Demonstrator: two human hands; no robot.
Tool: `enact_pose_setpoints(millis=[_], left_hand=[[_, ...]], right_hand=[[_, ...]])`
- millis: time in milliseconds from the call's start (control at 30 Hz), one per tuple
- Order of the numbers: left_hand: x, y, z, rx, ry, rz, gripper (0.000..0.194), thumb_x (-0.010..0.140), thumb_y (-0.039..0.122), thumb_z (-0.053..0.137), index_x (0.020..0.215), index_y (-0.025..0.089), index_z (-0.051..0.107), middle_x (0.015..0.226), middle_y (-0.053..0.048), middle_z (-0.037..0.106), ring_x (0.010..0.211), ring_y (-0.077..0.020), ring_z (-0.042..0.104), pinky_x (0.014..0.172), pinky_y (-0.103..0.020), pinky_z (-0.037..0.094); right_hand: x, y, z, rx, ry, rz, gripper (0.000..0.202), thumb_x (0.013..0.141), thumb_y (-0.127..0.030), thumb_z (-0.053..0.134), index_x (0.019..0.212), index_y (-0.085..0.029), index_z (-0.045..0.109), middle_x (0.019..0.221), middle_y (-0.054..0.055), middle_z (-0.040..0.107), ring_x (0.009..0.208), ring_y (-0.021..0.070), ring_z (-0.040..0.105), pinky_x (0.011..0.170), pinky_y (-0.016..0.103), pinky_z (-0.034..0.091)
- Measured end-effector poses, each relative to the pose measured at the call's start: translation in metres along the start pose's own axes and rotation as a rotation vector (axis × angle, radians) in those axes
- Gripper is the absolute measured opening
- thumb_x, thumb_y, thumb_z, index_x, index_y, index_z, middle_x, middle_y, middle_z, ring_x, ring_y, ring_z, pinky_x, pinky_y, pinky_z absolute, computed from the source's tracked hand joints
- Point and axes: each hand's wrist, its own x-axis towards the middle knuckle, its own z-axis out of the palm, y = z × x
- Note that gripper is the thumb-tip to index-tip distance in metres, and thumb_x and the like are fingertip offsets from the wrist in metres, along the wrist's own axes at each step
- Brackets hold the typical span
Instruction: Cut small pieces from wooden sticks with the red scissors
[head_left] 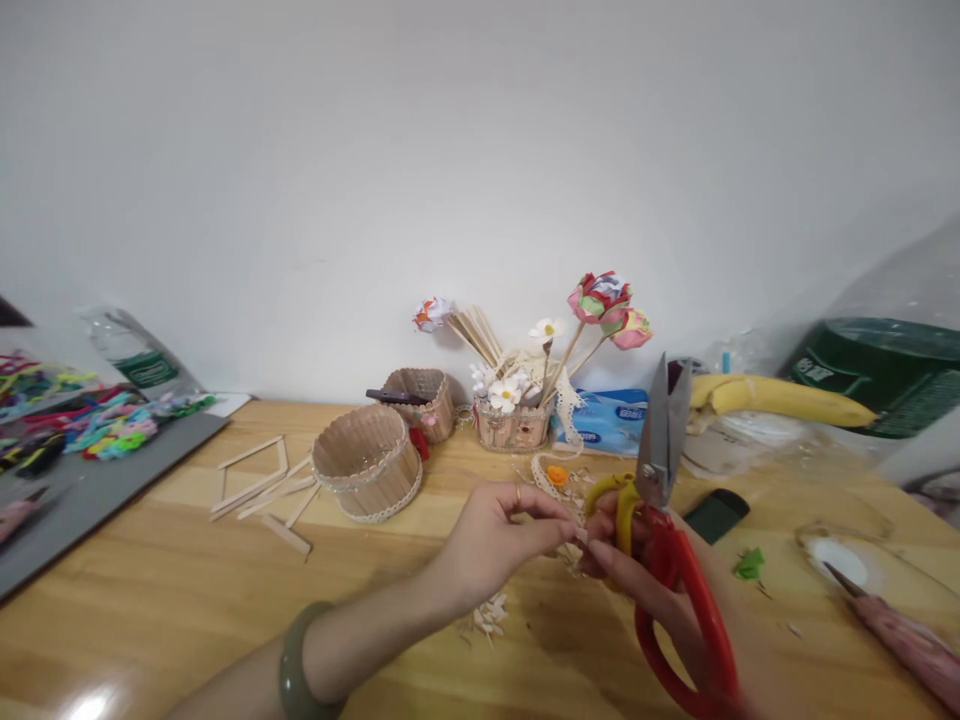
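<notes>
LH (510,530) & RH (651,588) meet over the desk (405,610), fingertips nearly touching, w/ a tiny pale bit (581,536) btwn them. LH thumb & index are pinched together on the bit, virtually no gap. RH thumb & fingertips come in at its other side; the rest of RH is curled thru the handles of the scissors (654,472), blades up, tips slightly apart, nothing btwn them. Can't tell exactly how tightly RH grips the bit, as it's small & part hidden.

Progress, my read: mid-job on this one bit. Scraps (490,615) lie in a pile by LH's wrist, so prob. a fair amt of cutting is done. More pale pieces show behind the hands, partly blocked.

Looks done: flower pot (512,428), filled w/ blooms & sticks; round basket (367,460), w/ trim along its base, nothing seen in it. Small basket (429,405) behind has a dark thing across its rim.

Looks unfinished: craft sticks (255,490) laid loosely at left; lace (574,425) hanging off the pot; orange bloom (556,475) loose on the desk. How many bits are left: can't tell.
</notes>
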Motion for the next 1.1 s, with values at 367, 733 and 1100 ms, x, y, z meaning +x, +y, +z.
enact_pose_setpoints(millis=[367,733,1100], left_hand=[[0.000,-0.001,-0.003,0.045,-0.024,-0.038,0.012,0.061,0.024,0.072,0.066,0.013,0.068,0.063,-0.001,0.065,0.059,-0.0103,0.055,0.062,-0.024,0.044],[0.001,0.000,-0.006,-0.007,-0.196,0.128,0.005,0.066,0.015,0.071,0.071,0.016,0.072,0.076,-0.002,0.064,0.073,-0.0107,0.059,0.069,-0.022,0.046],[-0.003,0.001,0.000,-0.055,-0.209,0.126,0.007,0.066,0.017,0.070,0.066,0.013,0.065,0.071,-0.002,0.060,0.062,-0.0140,0.063,0.064,-0.030,0.050]], right_hand=[[-0.001,-0.005,0.000,-0.016,0.024,0.041,0.027,0.072,-0.042,0.068,0.083,-0.024,0.051,0.068,-0.003,0.058,0.062,0.0147,0.059,0.059,0.025,0.050],[0.001,-0.008,0.000,0.129,-0.075,0.084,0.016,0.070,-0.036,0.069,0.070,-0.024,0.059,0.059,-0.003,0.056,0.054,0.0138,0.054,0.051,0.025,0.043],[0.001,-0.011,0.010,0.393,-0.082,0.181,0.020,0.063,-0.035,0.074,0.057,-0.024,0.059,0.060,-0.003,0.057,0.053,0.0127,0.052,0.051,0.023,0.043]])
